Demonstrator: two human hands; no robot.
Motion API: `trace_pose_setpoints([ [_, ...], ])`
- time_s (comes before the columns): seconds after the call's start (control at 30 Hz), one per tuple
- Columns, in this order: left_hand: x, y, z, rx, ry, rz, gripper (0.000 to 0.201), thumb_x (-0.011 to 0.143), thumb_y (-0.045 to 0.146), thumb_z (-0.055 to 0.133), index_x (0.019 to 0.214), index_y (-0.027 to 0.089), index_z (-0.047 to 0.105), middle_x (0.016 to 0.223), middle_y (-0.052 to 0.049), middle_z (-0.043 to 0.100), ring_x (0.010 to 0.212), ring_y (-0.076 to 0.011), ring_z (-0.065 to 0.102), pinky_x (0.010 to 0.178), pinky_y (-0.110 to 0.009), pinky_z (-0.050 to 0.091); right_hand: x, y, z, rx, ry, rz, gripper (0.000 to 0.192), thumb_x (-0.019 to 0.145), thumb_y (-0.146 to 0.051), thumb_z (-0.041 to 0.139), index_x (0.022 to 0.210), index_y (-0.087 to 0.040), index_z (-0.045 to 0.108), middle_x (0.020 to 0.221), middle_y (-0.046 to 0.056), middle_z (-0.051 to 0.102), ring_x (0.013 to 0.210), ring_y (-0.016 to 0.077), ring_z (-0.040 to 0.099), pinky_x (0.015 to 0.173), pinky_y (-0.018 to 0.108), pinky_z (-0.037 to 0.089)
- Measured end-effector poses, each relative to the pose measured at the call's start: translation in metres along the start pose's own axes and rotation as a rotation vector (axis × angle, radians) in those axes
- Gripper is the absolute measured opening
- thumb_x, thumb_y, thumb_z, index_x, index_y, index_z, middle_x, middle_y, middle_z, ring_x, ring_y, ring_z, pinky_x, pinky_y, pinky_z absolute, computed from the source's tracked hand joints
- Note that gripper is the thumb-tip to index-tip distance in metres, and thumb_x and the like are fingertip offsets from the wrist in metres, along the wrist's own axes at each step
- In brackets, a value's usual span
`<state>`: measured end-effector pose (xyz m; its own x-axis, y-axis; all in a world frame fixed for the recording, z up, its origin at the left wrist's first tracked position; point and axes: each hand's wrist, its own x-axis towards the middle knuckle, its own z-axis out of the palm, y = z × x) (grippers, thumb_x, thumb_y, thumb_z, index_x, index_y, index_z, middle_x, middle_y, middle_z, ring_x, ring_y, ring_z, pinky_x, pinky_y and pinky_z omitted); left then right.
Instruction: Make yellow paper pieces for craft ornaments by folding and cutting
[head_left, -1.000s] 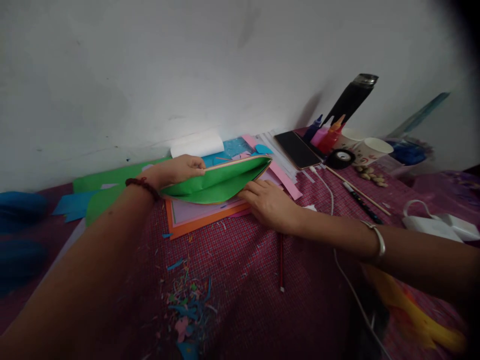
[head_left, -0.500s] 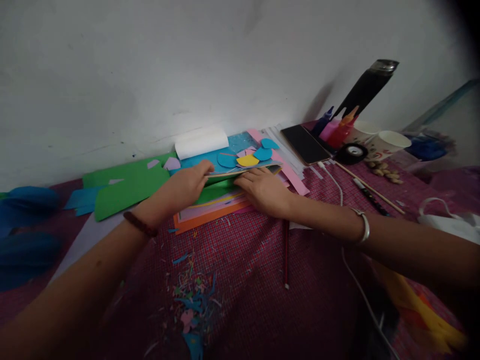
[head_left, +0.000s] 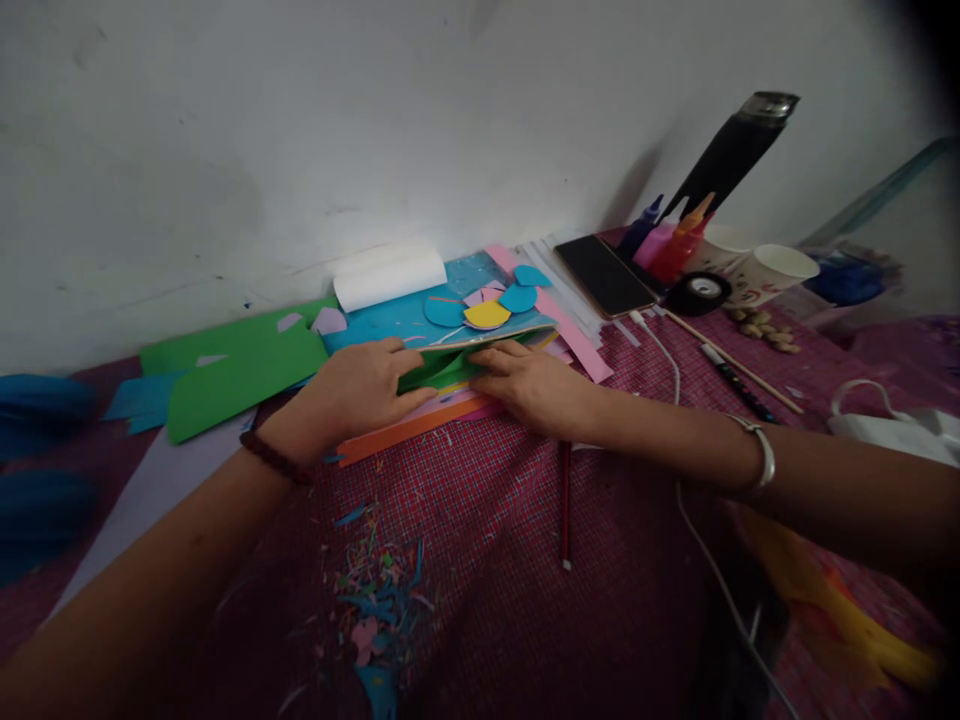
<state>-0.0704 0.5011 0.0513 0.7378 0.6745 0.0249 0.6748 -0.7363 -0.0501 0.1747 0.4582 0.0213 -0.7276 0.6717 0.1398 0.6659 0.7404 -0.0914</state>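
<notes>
Two hands, left [head_left: 360, 392] and right [head_left: 529, 385], pinching one green sheet [head_left: 439, 368].

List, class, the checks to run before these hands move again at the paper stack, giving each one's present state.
1. Left hand flat on the green sheet: ok.
2. Right hand on the stack of coloured papers: ok.
3. Cut shapes resting on the blue sheet behind: ok.
4. Red pencil apart from both hands: ok.
5. Paper scraps swept from the cloth: not ok.
6. Which sheet the fingers pinch: cannot tell.
</notes>
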Motion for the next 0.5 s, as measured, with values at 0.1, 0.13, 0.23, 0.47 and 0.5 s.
trace_pose_setpoints([
  [0.1, 0.000, 0.001, 0.000, 0.009, 0.022, -0.033, 0.033, 0.091, 0.043, 0.047, 0.101, 0.018, 0.066, 0.089, -0.007, 0.065, 0.080, -0.0202, 0.061, 0.070, -0.029, 0.043, 0.000, -0.004, 0.000, 0.016, 0.007, 0.075, 0.028, 0.092, -0.016, 0.051, 0.115, -0.018, 0.067, 0.135, 0.013, 0.055, 0.121, 0.0287, 0.050, 0.099, 0.046, 0.043],
  [0.13, 0.001, 0.000, 0.001, 0.007, 0.025, -0.036, 0.031, 0.091, 0.040, 0.047, 0.103, 0.019, 0.066, 0.089, -0.007, 0.066, 0.080, -0.0195, 0.061, 0.070, -0.029, 0.042, 0.000, -0.006, 0.000, 0.022, 0.011, 0.110, 0.028, 0.092, -0.016, 0.051, 0.115, -0.018, 0.067, 0.136, 0.012, 0.055, 0.120, 0.0288, 0.051, 0.099, 0.046, 0.043],
  [0.23, 0.002, -0.007, 0.003, 0.002, 0.019, -0.025, 0.027, 0.092, 0.033, 0.045, 0.102, 0.019, 0.065, 0.091, -0.006, 0.067, 0.079, -0.0187, 0.061, 0.069, -0.028, 0.041, 0.000, -0.012, 0.000, 0.027, 0.016, 0.179, 0.029, 0.091, -0.016, 0.050, 0.115, -0.018, 0.068, 0.137, 0.011, 0.055, 0.120, 0.0286, 0.052, 0.099, 0.045, 0.043],
  [0.47, 0.010, -0.026, 0.001, -0.001, -0.087, 0.015, 0.026, 0.092, 0.029, 0.040, 0.086, 0.019, 0.062, 0.085, -0.006, 0.068, 0.077, -0.0178, 0.059, 0.066, -0.028, 0.037, -0.008, -0.010, 0.002, -0.181, 0.035, 0.207, 0.028, 0.094, -0.020, 0.046, 0.111, -0.012, 0.067, 0.144, 0.014, 0.048, 0.127, 0.0314, 0.046, 0.101, 0.045, 0.035],
  [0.5, 0.011, -0.027, -0.001, -0.009, -0.100, 0.013, 0.026, 0.092, 0.029, 0.040, 0.085, 0.019, 0.062, 0.084, -0.006, 0.068, 0.075, -0.0174, 0.059, 0.066, -0.028, 0.036, -0.008, -0.009, 0.003, -0.201, 0.045, 0.208, 0.029, 0.094, -0.020, 0.044, 0.112, -0.012, 0.066, 0.145, 0.013, 0.048, 0.127, 0.0313, 0.045, 0.101, 0.045, 0.035],
])
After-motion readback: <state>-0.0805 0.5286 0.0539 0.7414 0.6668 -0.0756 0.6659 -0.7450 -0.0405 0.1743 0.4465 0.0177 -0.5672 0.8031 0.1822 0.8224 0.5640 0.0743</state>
